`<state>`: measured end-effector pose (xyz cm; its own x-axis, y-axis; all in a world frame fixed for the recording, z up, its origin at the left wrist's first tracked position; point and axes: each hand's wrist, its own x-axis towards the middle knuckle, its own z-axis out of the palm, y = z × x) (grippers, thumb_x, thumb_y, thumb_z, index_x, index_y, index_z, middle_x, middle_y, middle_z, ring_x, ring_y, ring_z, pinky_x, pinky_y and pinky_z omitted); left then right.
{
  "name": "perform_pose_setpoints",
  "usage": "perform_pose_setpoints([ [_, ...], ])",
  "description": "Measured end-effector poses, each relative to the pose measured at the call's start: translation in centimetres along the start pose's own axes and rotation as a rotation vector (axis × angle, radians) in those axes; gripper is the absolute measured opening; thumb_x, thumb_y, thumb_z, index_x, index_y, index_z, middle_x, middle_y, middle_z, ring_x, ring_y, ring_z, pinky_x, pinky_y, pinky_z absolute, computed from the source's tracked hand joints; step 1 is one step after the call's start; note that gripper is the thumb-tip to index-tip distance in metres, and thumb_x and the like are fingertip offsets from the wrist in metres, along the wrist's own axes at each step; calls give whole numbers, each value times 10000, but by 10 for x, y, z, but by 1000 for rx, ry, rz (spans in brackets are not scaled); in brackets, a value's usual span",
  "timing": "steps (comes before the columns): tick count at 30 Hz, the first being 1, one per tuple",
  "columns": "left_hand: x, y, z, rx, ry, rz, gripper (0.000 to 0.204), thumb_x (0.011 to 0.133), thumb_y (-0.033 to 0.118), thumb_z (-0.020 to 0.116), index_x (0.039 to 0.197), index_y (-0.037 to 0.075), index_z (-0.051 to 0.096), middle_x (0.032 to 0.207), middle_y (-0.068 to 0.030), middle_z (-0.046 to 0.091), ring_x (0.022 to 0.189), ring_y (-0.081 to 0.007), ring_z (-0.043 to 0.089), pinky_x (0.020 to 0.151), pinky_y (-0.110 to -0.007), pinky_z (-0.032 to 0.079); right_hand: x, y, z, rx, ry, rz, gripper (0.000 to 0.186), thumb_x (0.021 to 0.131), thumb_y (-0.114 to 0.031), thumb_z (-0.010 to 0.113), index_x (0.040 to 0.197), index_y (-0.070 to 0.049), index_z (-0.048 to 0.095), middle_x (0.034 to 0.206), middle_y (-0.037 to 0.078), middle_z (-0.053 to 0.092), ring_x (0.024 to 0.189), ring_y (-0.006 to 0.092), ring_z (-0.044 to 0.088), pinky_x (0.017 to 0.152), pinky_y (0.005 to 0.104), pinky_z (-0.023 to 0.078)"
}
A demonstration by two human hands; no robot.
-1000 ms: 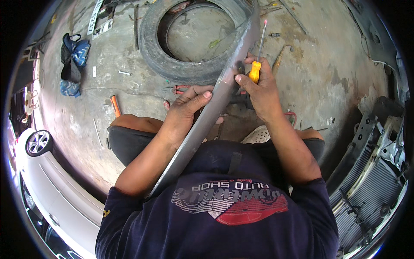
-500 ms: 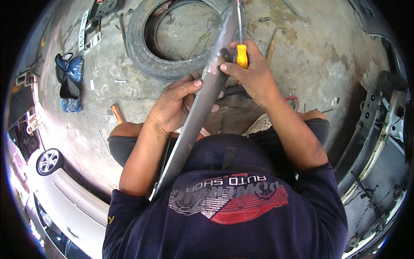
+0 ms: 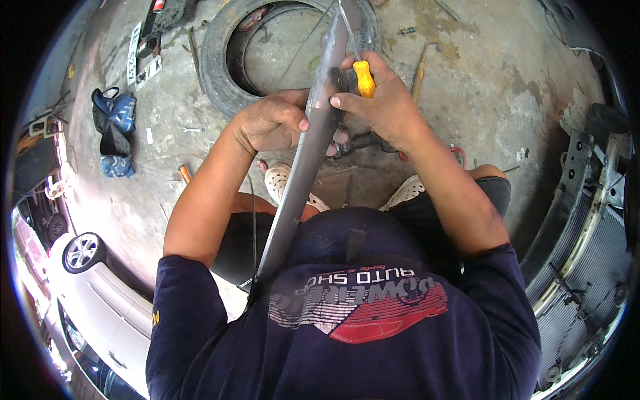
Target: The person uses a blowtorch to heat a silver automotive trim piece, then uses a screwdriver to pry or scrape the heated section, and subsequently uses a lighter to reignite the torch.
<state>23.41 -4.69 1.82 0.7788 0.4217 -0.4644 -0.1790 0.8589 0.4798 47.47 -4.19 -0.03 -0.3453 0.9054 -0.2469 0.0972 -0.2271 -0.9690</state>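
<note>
A long grey trim panel (image 3: 305, 167) runs from my lap up and away over a tyre (image 3: 220, 73) on the floor. My left hand (image 3: 270, 120) is closed round the panel's left edge, thumb on its face, other fingers partly hidden. My right hand (image 3: 380, 103) holds a screwdriver with a yellow handle (image 3: 364, 79) and also presses its thumb on the panel's right side. The screwdriver's shaft points away from me along the panel; I cannot tell whether its tip touches it. A dark object (image 3: 360, 147) lies partly hidden below the panel.
On the floor are a blue-and-black bag (image 3: 117, 157), a small wrench (image 3: 193, 130), an orange handle (image 3: 184, 173) and a wooden-handled tool (image 3: 419, 73). A white car (image 3: 113, 317) stands at left, a radiator assembly (image 3: 580, 267) at right.
Both hands have moved up and leftward with the panel, which stands steeper across the view. The screwdriver now leans left over the panel. More of my sandals shows below.
</note>
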Motion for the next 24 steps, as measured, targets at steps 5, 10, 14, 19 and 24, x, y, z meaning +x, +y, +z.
perform_pose_setpoints([
  [5, 25, 21, 22, 65, 330, -2, 358, 900, 162, 763, 1220, 43, 653, 981, -82, 673, 905, -210, 664, 834, -415, 572, 22, -6, -3, -42, 100, -102, 504, 849, -178, 843, 1256, -64, 569, 1037, 112, 687, 871, 207, 668, 761, 352, 558],
  [10, 26, 62, 33, 201, 415, 264, 325, 933, 181, 767, 1199, 32, 654, 963, -62, 673, 850, -172, 652, 737, -329, 525, 26, -18, -17, 232, 172, -47, 500, 863, -199, 832, 1226, -10, 545, 1095, 131, 707, 814, 142, 647, 662, 287, 526],
  [14, 17, 117, 55, 342, 470, 463, 352, 927, 123, 739, 1236, 11, 613, 972, -66, 650, 859, -184, 644, 819, -359, 553, 3, -44, 4, 531, 48, -94, 474, 894, -194, 819, 1182, -39, 475, 1140, 150, 710, 790, 132, 645, 651, 276, 549],
  [19, 23, 153, 76, 358, 515, 718, 366, 931, 71, 699, 1265, -1, 567, 986, -73, 640, 884, -197, 646, 833, -373, 568, -9, -84, 27, 536, 65, -145, 464, 895, -131, 824, 1145, -72, 437, 1161, 154, 711, 775, 89, 627, 600, 240, 543],
  [24, 18, 163, 113, 398, 487, 970, 359, 932, 63, 676, 1264, -8, 558, 1064, -88, 632, 944, -217, 644, 835, -390, 557, 1, -93, 8, 436, -41, -140, 478, 850, -141, 853, 1127, -74, 469, 1077, 99, 696, 699, 71, 593, 558, 235, 514],
])
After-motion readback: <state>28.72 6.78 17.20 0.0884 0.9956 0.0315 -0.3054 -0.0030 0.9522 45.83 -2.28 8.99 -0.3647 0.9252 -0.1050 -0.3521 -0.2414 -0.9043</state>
